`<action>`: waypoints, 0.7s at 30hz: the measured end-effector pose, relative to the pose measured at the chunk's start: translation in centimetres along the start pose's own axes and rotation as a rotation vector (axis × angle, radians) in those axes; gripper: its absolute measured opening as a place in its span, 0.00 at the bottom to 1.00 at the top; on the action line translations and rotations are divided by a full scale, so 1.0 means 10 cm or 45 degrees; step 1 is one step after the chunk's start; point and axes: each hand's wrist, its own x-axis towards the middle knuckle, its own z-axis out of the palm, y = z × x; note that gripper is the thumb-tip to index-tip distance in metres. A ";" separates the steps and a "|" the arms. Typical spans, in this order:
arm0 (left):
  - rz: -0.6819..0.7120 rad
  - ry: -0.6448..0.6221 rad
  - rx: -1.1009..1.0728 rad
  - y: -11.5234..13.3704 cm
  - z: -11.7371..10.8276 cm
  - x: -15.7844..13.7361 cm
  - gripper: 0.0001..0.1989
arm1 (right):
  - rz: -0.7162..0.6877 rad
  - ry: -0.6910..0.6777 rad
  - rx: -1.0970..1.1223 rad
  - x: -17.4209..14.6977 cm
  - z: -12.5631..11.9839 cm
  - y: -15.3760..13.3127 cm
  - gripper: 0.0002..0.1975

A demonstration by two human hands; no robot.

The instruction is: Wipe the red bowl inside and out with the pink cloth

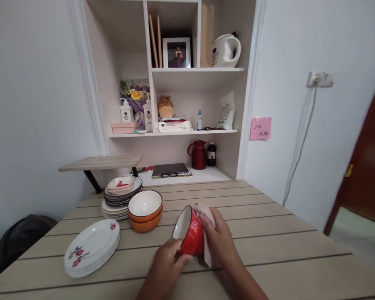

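A red bowl (193, 235) with a white inside and a dark rim is tilted on its side above the front of the table. My left hand (168, 264) grips its near rim, thumb on the red outside. In my right hand (218, 237) is a pale pink cloth (208, 246), pressed against the outside of the bowl on its right. The cloth hangs down below my fingers. Two orange bowls (145, 210) with white insides stand stacked to the left of the red bowl.
White plates with red flowers (92, 246) are stacked at the left front. Behind them stands a mixed stack of dark and white dishes (123, 196), near a small raised shelf (103, 162). A closed laptop (170, 169) and a red jug (198, 155) lie farther back.
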 end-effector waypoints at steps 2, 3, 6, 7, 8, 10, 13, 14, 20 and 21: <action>0.007 0.005 -0.013 0.01 0.00 0.00 0.04 | 0.011 -0.021 0.001 -0.01 0.00 0.00 0.12; 0.006 0.007 -0.016 0.02 -0.01 -0.01 0.05 | -0.008 -0.047 0.007 -0.02 -0.01 -0.02 0.12; 0.005 0.010 -0.018 0.04 -0.02 -0.01 0.08 | -0.122 -0.139 0.033 -0.03 -0.03 -0.08 0.11; 0.009 0.013 -0.022 0.04 -0.02 -0.01 0.08 | -0.137 -0.151 0.041 -0.03 -0.04 -0.09 0.11; 0.014 0.017 -0.027 0.04 -0.02 -0.01 0.08 | -0.122 -0.142 0.045 -0.03 -0.03 -0.09 0.11; 0.016 0.023 -0.037 0.04 -0.01 0.00 0.08 | -0.035 -0.089 0.042 -0.02 -0.02 -0.06 0.12; 0.006 0.026 -0.038 0.01 0.00 0.01 0.09 | 0.057 -0.033 0.033 -0.01 0.00 -0.02 0.13; 0.004 0.017 -0.039 0.00 0.00 0.01 0.09 | 0.056 -0.036 0.034 -0.02 0.00 -0.03 0.12; 0.015 0.028 -0.083 -0.03 -0.01 0.00 0.07 | -0.116 -0.131 0.068 -0.04 0.00 -0.10 0.10; 0.018 0.042 -0.082 -0.03 -0.01 0.00 0.08 | -0.101 -0.105 0.065 -0.03 0.00 -0.08 0.10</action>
